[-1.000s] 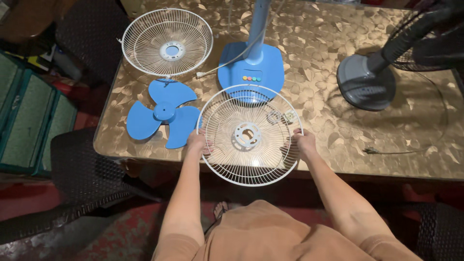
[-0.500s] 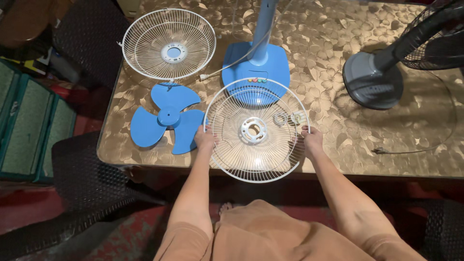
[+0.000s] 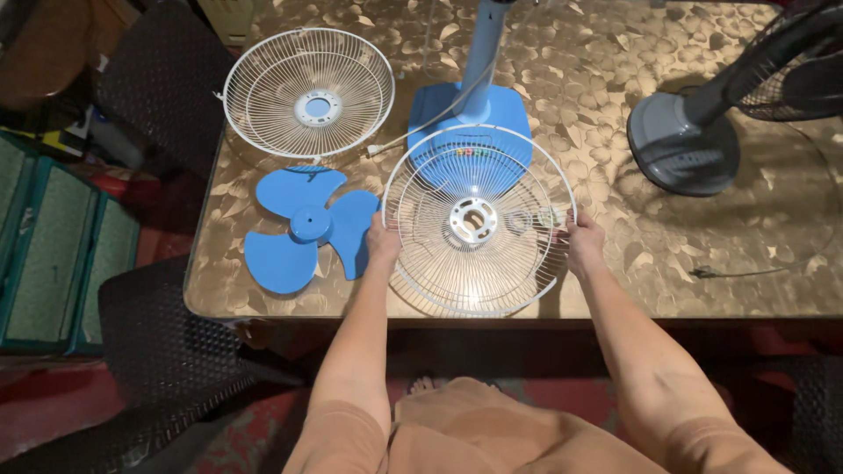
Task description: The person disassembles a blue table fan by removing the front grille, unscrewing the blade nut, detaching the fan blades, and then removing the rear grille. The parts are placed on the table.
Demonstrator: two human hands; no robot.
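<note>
Gripped at both sides, a white wire grille (image 3: 479,219) is held just above the near part of the table (image 3: 615,114). The left hand (image 3: 383,241) is closed on the grille's left rim, fingers curled round the wire; the right hand (image 3: 583,243) is closed on the right rim in the same way. The grille is seen face-on from above, its round hub (image 3: 473,219) near the middle, and its far edge overlaps the blue fan base (image 3: 470,132) that stands on the table. Through the wires, two small ring-shaped parts (image 3: 531,219) are seen lying on the tabletop, close to the right hand. A blue pole (image 3: 483,53) rises from the base, and a white cord (image 3: 413,136) is trailed away to its left.

Just beside the left hand, a blue three-bladed propeller (image 3: 305,226) is laid flat on the table. Beyond it, at the far left corner, a second white grille (image 3: 307,92) is set down, dished side up. Well apart to the right, a grey fan base (image 3: 680,145) is stood, with a dark fan head (image 3: 790,61) leaning out over the table's right end. Dark woven chairs (image 3: 167,325) are placed along the left side.
</note>
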